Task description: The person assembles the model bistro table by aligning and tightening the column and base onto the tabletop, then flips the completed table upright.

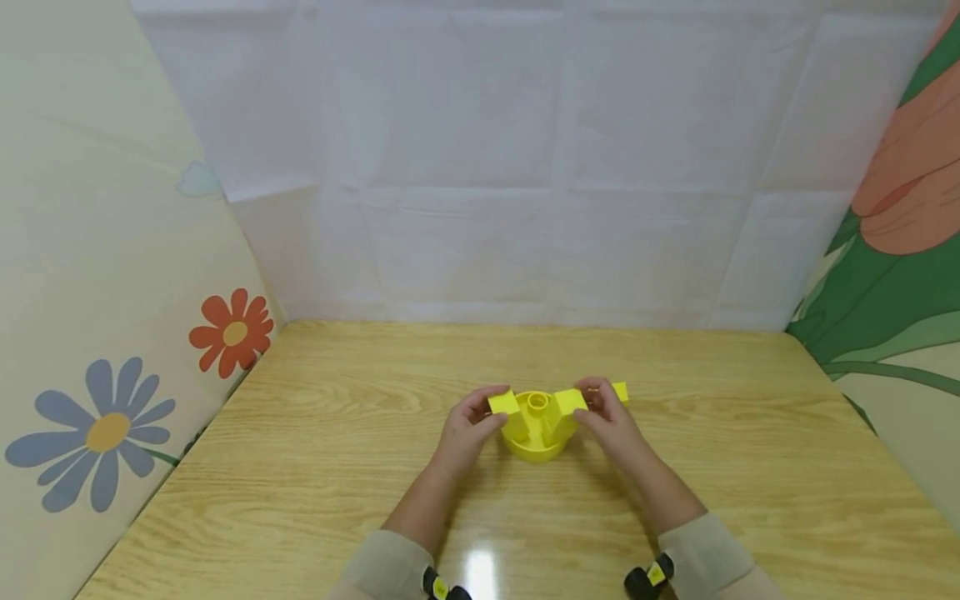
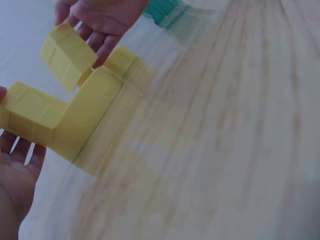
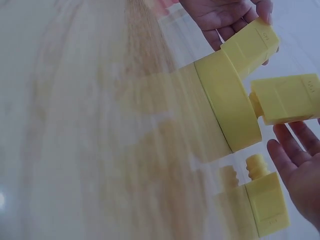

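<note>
A round yellow base with a raised ring in its middle sits on the table. My left hand pinches one yellow plastic block by its outer end; its inner end stands inside the base's rim, tilted outward. My right hand holds a second yellow block between thumb and fingers. This block has a narrow neck, which meets the base's rim in the right wrist view; whether it is seated inside cannot be told. A third yellow block with a ribbed peg lies beyond my right hand, partly hidden in the head view.
The wood-grain table spreads around the base on all sides. A white cloth hangs behind it. Flower-printed panels stand at the left and right. Black wrist straps sit at both sleeves.
</note>
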Action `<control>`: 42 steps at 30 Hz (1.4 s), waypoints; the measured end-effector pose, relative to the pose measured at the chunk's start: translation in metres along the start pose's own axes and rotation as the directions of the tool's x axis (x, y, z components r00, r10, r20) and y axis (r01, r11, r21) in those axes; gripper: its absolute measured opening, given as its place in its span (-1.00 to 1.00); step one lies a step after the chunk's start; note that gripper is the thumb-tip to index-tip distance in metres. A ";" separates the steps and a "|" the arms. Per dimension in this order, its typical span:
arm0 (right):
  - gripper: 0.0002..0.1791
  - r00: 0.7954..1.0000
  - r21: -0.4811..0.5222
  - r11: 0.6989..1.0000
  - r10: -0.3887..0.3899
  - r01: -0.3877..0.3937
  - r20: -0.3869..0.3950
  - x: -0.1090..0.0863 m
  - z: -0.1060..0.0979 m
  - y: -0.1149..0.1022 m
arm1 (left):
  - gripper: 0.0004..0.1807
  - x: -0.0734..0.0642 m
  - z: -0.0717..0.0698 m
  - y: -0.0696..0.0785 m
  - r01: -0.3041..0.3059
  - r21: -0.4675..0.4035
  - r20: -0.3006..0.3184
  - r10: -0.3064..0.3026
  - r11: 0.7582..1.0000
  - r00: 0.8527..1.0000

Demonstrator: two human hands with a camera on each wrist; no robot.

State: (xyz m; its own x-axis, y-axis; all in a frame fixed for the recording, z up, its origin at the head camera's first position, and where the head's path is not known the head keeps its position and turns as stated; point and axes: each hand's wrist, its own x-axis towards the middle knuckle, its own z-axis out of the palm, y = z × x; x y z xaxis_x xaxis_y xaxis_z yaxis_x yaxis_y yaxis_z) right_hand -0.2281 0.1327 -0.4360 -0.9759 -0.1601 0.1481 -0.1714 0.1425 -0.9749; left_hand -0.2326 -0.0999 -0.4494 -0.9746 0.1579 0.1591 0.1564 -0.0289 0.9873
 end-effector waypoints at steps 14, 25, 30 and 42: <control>-0.64 0.997 0.021 0.999 -0.030 0.029 0.064 -0.008 -0.011 0.001 | -0.57 0.000 -0.001 -0.004 0.003 0.012 -0.007 -0.003 1.000 1.000; -0.52 0.996 -0.126 0.992 -0.014 0.025 0.089 -0.012 -0.008 -0.002 | -0.57 0.000 -0.001 -0.003 0.009 0.000 0.002 -0.009 1.000 1.000; -0.48 0.995 -0.189 0.982 0.003 0.017 0.104 -0.012 -0.005 -0.005 | -0.57 0.000 -0.001 -0.003 0.010 0.003 0.000 -0.010 1.000 1.000; -0.51 0.998 -0.200 0.979 0.046 -0.036 0.045 -0.008 0.008 -0.008 | -0.58 0.000 0.000 -0.002 -0.003 0.013 -0.005 0.004 1.000 1.000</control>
State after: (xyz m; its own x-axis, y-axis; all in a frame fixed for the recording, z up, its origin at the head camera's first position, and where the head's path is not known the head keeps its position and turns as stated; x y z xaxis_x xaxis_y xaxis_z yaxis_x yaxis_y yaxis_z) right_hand -0.2173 0.1253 -0.4303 -0.9758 -0.1969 0.0956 -0.1595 0.3406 -0.9266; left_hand -0.2334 -0.0998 -0.4517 -0.9748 0.1525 0.1625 0.1618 -0.0171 0.9867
